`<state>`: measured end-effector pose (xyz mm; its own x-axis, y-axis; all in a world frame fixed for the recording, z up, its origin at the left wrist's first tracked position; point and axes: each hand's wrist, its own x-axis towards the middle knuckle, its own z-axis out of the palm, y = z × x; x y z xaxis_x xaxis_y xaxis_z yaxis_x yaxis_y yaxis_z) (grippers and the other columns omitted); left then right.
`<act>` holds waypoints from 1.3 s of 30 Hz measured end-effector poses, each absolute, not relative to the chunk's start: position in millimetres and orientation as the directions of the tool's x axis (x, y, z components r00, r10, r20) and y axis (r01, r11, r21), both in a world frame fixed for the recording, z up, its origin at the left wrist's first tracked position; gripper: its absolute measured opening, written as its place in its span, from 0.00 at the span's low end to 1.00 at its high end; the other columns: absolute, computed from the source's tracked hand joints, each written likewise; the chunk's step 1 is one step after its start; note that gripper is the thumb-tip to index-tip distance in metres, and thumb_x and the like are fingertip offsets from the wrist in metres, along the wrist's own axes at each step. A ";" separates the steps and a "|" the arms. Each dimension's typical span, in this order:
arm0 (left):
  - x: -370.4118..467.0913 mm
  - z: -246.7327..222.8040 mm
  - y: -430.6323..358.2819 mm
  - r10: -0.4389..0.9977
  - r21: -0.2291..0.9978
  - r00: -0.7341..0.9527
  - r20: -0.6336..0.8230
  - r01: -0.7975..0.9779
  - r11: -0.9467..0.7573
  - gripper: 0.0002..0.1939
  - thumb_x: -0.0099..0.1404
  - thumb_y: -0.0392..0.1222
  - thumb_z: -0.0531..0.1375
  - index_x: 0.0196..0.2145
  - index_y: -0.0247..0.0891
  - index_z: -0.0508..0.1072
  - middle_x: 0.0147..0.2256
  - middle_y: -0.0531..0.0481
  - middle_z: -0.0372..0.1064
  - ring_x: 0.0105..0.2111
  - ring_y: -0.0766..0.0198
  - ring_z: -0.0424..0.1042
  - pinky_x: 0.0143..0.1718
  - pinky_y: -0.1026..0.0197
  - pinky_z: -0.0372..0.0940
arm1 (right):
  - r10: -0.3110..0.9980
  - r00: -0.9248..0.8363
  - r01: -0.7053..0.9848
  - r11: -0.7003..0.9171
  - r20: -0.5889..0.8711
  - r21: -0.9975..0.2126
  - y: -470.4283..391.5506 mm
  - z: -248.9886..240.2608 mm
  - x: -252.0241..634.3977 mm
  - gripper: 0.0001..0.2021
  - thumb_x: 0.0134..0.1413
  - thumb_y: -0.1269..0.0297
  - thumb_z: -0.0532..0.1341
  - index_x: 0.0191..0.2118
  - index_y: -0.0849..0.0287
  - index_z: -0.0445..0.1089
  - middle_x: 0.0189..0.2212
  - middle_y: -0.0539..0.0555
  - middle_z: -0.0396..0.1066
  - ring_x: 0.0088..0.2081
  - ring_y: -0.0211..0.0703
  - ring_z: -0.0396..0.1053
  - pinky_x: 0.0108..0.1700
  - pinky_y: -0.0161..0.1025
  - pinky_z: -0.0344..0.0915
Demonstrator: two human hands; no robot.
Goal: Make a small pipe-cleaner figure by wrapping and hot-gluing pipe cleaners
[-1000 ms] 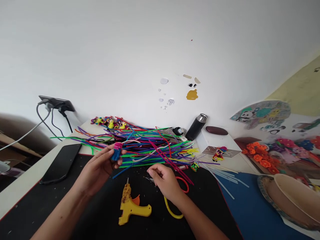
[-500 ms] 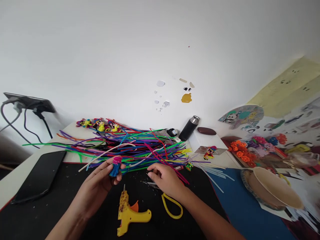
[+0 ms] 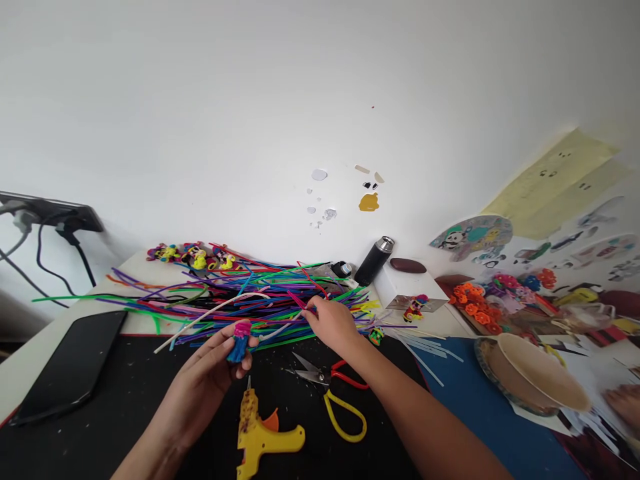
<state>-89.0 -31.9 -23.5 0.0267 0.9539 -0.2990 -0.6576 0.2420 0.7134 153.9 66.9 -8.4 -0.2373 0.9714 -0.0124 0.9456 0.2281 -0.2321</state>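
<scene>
My left hand (image 3: 210, 363) holds a small figure (image 3: 239, 341) of fuzzy stems, pink on top and blue below, between thumb and fingers. My right hand (image 3: 333, 323) is over the right part of a pile of coloured pipe cleaners (image 3: 225, 300), its fingers pinched on pink stems (image 3: 299, 301). Scissors (image 3: 345, 407) with one yellow and one red handle lie with blades apart below my right hand. A yellow glue gun (image 3: 270, 437) rests on the black mat, nearer than my left hand.
A phone (image 3: 73, 363) lies at left. Small finished figures (image 3: 193, 257) sit behind the pile. A black flask (image 3: 374, 261) and white box (image 3: 413, 283) stand at back right. Further right are a bowl (image 3: 540, 373), orange flowers (image 3: 475, 307) and part of another person's hand (image 3: 624, 403).
My right hand has moved up and away from the scissors onto the pink stems, uncovering the blades and red handle. My left hand still holds the figure.
</scene>
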 end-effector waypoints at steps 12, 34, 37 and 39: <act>-92.2 -22.3 -33.7 0.956 0.688 0.056 -0.287 -0.683 0.247 0.24 0.51 0.46 0.81 0.45 0.37 0.84 0.36 0.45 0.80 0.28 0.61 0.74 0.28 0.62 0.70 | 0.966 -0.258 0.941 0.253 0.010 -0.227 68.7 -22.1 148.7 0.06 0.71 0.63 0.63 0.44 0.55 0.79 0.38 0.57 0.84 0.40 0.52 0.81 0.39 0.40 0.63; -66.3 -5.8 -41.7 0.950 0.729 0.140 -0.280 -0.613 0.305 0.18 0.64 0.34 0.72 0.52 0.36 0.83 0.37 0.43 0.80 0.38 0.56 0.81 0.36 0.61 0.78 | 0.908 -0.414 0.130 -0.006 -0.060 -0.991 -26.5 -16.8 155.9 0.16 0.66 0.48 0.64 0.38 0.57 0.73 0.21 0.46 0.69 0.21 0.36 0.59 0.26 0.35 0.55; -58.1 -0.9 -46.7 0.945 0.717 0.189 -0.267 -0.616 0.326 0.20 0.61 0.33 0.74 0.52 0.37 0.84 0.42 0.43 0.81 0.38 0.57 0.80 0.36 0.61 0.78 | 0.923 -0.383 0.130 0.030 -0.022 -0.991 -33.2 -14.3 163.1 0.18 0.65 0.46 0.65 0.36 0.57 0.74 0.21 0.45 0.64 0.22 0.37 0.60 0.27 0.36 0.55; -53.6 1.7 -49.2 0.941 0.721 0.220 -0.257 -0.605 0.338 0.22 0.59 0.32 0.75 0.52 0.38 0.84 0.43 0.43 0.81 0.37 0.59 0.80 0.35 0.62 0.76 | 0.927 -0.375 0.145 0.037 -0.021 -0.989 -38.0 -12.9 167.8 0.19 0.65 0.45 0.65 0.35 0.57 0.73 0.20 0.44 0.62 0.22 0.37 0.59 0.27 0.36 0.54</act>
